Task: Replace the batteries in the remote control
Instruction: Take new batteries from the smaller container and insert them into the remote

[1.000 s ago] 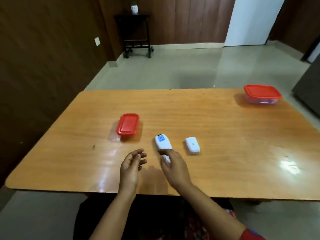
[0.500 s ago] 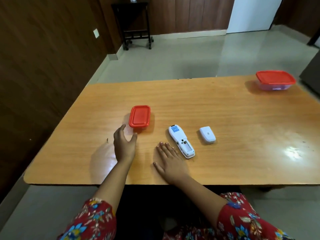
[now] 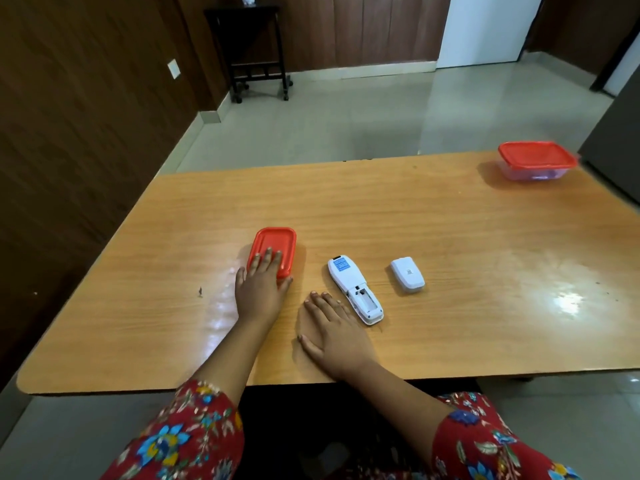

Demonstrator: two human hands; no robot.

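Left hand (image 3: 261,289) lies with fingers spread on the small box (image 3: 273,249), gripping nothing; right hand (image 3: 334,332) rests flat, empty. Pulling one-handed risks sliding the box into the open remote (image 3: 355,289)

I note a red-lidded clear tub (image 3: 536,161) at the wooden desk's (image 3: 450,237) far right corner and a dark side table (image 3: 258,50) against the panelled wall.

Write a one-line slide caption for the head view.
Left hand on the small red-lidded box, right hand flat beside the opened remote, its battery cover lying apart.
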